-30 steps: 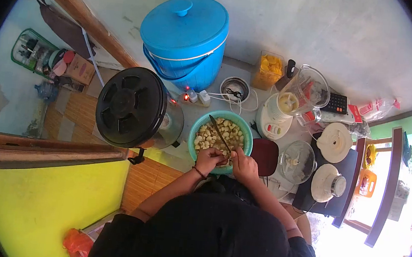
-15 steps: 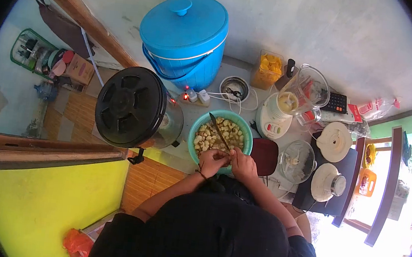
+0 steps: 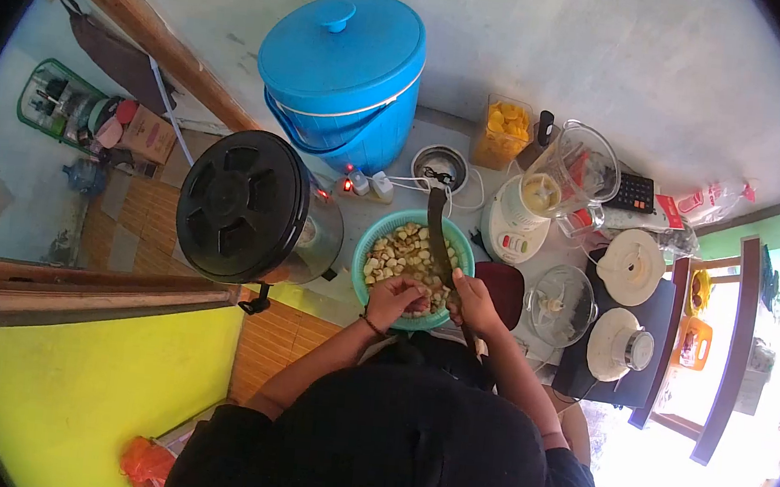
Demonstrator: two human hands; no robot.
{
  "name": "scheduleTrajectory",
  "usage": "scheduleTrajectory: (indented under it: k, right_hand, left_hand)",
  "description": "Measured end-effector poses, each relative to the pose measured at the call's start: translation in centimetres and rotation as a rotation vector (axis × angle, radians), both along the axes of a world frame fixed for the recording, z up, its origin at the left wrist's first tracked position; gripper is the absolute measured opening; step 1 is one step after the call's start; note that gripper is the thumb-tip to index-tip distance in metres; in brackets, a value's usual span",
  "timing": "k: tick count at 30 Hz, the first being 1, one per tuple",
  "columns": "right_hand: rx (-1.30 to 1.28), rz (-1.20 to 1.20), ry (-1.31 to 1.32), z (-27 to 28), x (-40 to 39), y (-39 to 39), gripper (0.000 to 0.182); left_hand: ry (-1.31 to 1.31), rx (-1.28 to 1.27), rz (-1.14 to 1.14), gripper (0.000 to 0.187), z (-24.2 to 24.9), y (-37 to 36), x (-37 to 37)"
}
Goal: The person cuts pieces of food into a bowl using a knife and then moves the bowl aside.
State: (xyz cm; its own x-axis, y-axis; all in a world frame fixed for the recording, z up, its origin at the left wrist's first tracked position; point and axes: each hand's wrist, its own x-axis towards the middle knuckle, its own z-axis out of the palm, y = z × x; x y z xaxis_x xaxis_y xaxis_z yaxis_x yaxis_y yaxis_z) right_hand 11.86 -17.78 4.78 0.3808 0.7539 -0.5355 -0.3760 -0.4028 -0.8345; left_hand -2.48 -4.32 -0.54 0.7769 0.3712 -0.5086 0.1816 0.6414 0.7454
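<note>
A mint-green basin (image 3: pixel 360 252) stands in front of me, filled with pale, cut chunks (image 3: pixel 397 261), some with brownish patches. My right hand (image 3: pixel 475 308) is closed around a knife (image 3: pixel 436 234) at the basin's right side. Its long dark blade points away from me over the basin, and the handle end shows below the hand. Over the near left part of the basin is my left hand (image 3: pixel 392 302), fingers curled together; I cannot tell what they hold.
Left of the basin stands a black-lidded clear dispenser (image 3: pixel 320 237), with a blue lidded bucket (image 3: pixel 346 117) behind. A power strip (image 3: pixel 369 186) and a metal bowl (image 3: pixel 440 166) lie beyond. To the right are a blender (image 3: pixel 516 223), a dark red item (image 3: pixel 499 296) and a clear bowl (image 3: pixel 560 307).
My hands have moved apart. The knife has swung more upright and shifted right, its broad blade side now showing. My left hand has moved slightly left.
</note>
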Motion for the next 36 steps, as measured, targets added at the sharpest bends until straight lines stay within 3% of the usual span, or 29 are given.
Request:
scheduleTrajectory:
  k: [4,7,10,12,19,21,28,31,34,36]
  right_hand:
    - [-0.082,0.005,-0.120,0.6,-0.6,0.6,0.045]
    - [-0.061,-0.009,-0.353,2.2,-1.3,1.3,0.037]
    - [-0.006,0.061,-0.843,-0.2,-1.3,1.2,0.032]
    - [-0.076,0.064,-0.899,0.3,-1.6,1.0,0.032]
    - [-0.177,0.052,-1.010,1.7,-1.7,1.3,0.042]
    - [-0.074,-0.004,-1.076,1.7,-1.5,1.3,0.041]
    - [0.086,-0.035,-1.138,1.4,-0.9,1.4,0.042]
    - [0.025,-0.020,-1.032,0.8,-0.7,1.0,0.040]
    - [0.113,-0.136,-1.162,0.7,0.0,0.8,0.035]
    - [0.038,-0.156,-1.165,1.1,0.7,0.6,0.035]
  left_hand:
    - [-0.017,0.551,-0.062,0.019,-0.9,0.3,0.0]
    - [-0.040,0.862,-0.011,0.019,-1.0,0.5,0.3]
    - [0.045,1.200,-0.095,0.020,0.5,1.4,0.2]
    - [0.097,1.363,-0.167,0.018,1.5,1.8,0.0]
    - [0.168,1.555,-0.312,0.011,-0.8,3.5,-0.9]
    - [0.207,1.555,-0.344,0.010,-1.0,3.7,-1.0]
    - [0.208,1.612,-0.267,0.010,-0.7,3.4,-0.9]
    - [0.256,1.614,-0.281,0.011,-0.6,3.9,-0.8]
    - [0.305,1.615,-0.313,0.015,-1.2,4.6,-1.0]
    - [0.302,1.618,-0.312,0.019,-1.6,5.0,-1.5]
